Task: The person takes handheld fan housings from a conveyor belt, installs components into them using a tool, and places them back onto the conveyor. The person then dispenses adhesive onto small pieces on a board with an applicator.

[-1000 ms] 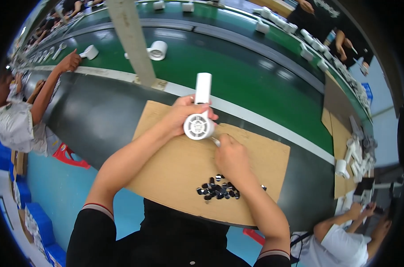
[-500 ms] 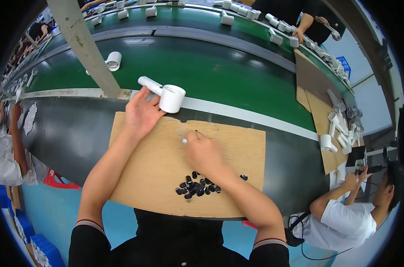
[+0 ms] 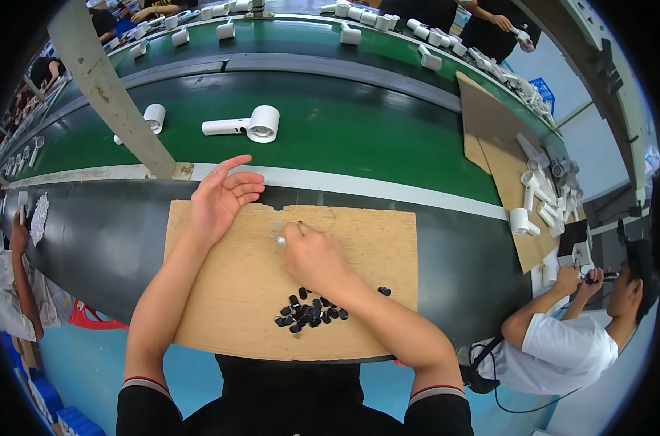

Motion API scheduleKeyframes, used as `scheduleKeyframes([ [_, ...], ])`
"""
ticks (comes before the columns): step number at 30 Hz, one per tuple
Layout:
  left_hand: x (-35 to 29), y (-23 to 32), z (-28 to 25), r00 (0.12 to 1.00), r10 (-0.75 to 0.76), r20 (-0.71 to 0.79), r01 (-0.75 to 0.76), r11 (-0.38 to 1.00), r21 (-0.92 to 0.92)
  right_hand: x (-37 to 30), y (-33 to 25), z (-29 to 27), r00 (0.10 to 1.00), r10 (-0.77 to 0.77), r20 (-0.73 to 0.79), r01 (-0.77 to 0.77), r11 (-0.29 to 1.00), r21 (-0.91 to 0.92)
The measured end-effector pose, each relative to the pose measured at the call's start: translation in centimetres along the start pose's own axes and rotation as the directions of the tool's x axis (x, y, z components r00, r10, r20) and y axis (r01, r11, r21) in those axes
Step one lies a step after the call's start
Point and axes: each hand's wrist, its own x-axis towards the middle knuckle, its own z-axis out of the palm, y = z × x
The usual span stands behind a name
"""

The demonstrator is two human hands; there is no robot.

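A white handheld-fan body (image 3: 263, 124), with a straight handle and a round hollow head, lies on the green belt. Just short of it is my left hand (image 3: 217, 200), palm up and empty, its fingers spread over the white belt edge. My right hand (image 3: 314, 254) is closed in a pinch above the cardboard sheet (image 3: 228, 305). A small clear, silvery bit (image 3: 280, 240) shows by its fingertips; what exactly they grip is too small to tell. Several small black plastic pieces (image 3: 312, 312) lie loosely heaped under my right forearm, and a single black piece (image 3: 384, 291) rests right of it.
A painted post (image 3: 115, 94) rises at the belt's near edge. Another white fan body (image 3: 154, 118) stands behind it. White parts (image 3: 540, 196) are piled on cardboard at the right, near a seated co-worker (image 3: 562, 341). More workers and white parts line the far belt.
The white fan body has left my left hand and now lies on the belt. That hand has drawn back, opened. My right hand stays pinched over the cardboard.
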Motion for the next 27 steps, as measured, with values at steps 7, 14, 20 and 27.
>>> scheduleKeyframes([
  [7, 0.2, -0.5, 0.3, 1.000, 0.013, -0.016, -0.011, 0.995, 0.101, -0.1, -0.1, -0.5, 0.999, 0.037, -0.009, -0.037, 0.998, 0.051],
  [14, 0.2, -0.4, -0.3, 0.998, 0.016, -0.056, -0.005, 0.982, 0.188, 2.6, 6.0, -8.3, 0.936, 0.309, -0.171, -0.283, 0.946, 0.158],
  [20, 0.7, -1.1, 1.1, 0.999, 0.012, -0.034, -0.003, 0.970, 0.242, -8.2, 28.2, -25.1, 0.641, 0.589, -0.491, -0.738, 0.297, -0.607],
  [27, 0.4, -1.1, 0.5, 0.998, 0.000, -0.064, 0.018, 0.957, 0.291, -13.0, 32.6, -24.5, 0.434, 0.699, -0.568, -0.886, 0.219, -0.408],
])
